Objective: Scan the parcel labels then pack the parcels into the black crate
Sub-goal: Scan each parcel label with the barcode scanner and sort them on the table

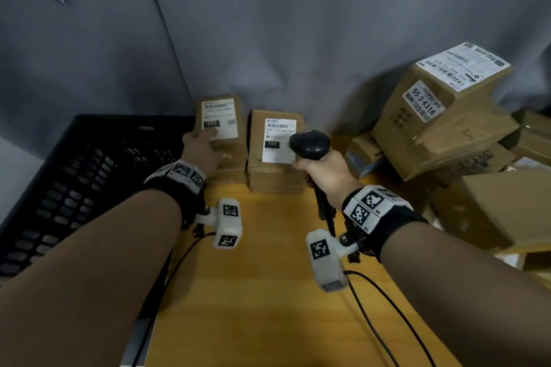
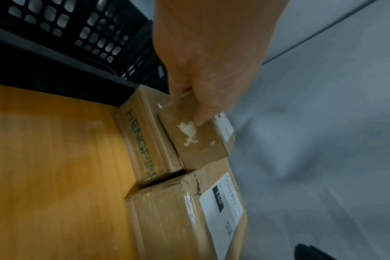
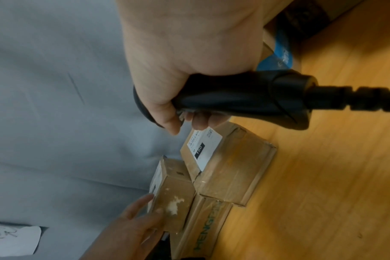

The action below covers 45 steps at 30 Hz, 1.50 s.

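Note:
A small brown parcel (image 1: 222,128) with a white label on top sits on a box printed HENGPIN (image 2: 145,140), by the black crate (image 1: 74,173). My left hand (image 1: 205,140) grips the parcel's near left corner, thumb and fingers on its faces (image 2: 189,109). To its right lies a bigger parcel (image 1: 275,170) whose label reads 150. My right hand (image 1: 316,167) holds a black barcode scanner (image 1: 310,143) by the handle (image 3: 234,98), its head hovering over the 150 label. The crate's floor shows no parcels.
A heap of larger cardboard boxes (image 1: 447,116) fills the right side of the wooden table (image 1: 268,277). A grey cloth (image 1: 298,39) hangs behind. The scanner's cable (image 1: 381,307) trails back over the table.

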Available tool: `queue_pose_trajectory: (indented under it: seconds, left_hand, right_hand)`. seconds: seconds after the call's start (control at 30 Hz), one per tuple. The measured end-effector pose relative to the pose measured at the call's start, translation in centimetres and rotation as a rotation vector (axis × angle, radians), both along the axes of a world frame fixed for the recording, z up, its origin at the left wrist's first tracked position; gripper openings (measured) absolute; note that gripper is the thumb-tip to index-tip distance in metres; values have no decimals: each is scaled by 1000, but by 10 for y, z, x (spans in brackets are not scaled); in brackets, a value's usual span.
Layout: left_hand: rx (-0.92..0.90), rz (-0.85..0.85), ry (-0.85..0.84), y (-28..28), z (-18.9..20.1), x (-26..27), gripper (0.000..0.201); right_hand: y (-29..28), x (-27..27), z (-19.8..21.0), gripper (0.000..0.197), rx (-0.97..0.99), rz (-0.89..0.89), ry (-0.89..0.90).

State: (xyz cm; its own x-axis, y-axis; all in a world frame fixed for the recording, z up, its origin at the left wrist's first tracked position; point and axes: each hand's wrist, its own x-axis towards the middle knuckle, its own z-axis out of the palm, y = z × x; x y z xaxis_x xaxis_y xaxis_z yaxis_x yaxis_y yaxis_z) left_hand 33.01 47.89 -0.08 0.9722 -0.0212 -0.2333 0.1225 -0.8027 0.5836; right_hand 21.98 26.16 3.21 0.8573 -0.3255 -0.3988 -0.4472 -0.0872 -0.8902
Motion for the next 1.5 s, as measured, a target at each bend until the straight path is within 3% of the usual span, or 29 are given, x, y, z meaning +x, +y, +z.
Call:
queue_pose_trajectory:
  seconds: [0.07,0.27,0.53,0.67,0.77,0.87,0.93,1.17,1.3,1.43,1.5]
  left_hand:
    - [15,20,-28,0,-1,2,61]
    - [147,89,-66,-28,10,-2,56]
    - [103,-57,-137,-108,45,-43,41]
    - [-60,-151,-146,-167,61,-69,41]
    - [-251,-163,-42,-213,84,-83,51]
    - [-382,-126,79,-254,106,-88,78]
    - [-420,-138,102,-276,116,-93,96]
    - [-445,-194,90,-351,140,-108,118]
    - [-452,-222,125,-373,146,-113,99]
    - [-430,-152,209,-390,125,-92,117]
    - [-440,-139,250,-388,137,-105,86]
  right_hand:
    - [-2,1,0,9,-3,-2,0]
    - [-13,-2,2,11,-26,-15,-42]
    - [-47,-27,30,14,-102,26,-136]
    - [-92,-52,55,13,-121,-23,-151]
    - [-131,-72,76,12,-109,-47,-169]
    - [-167,-91,91,11,-125,-61,-173]
    - [-189,-103,96,14,-127,-93,-173]
    - [-260,-136,107,10,55,-263,-271]
    - [-287,-129,113,9,55,-376,-346]
    - [-315,-108,120,15,95,-408,-310]
    - [-320,-99,116,16,126,-357,-247]
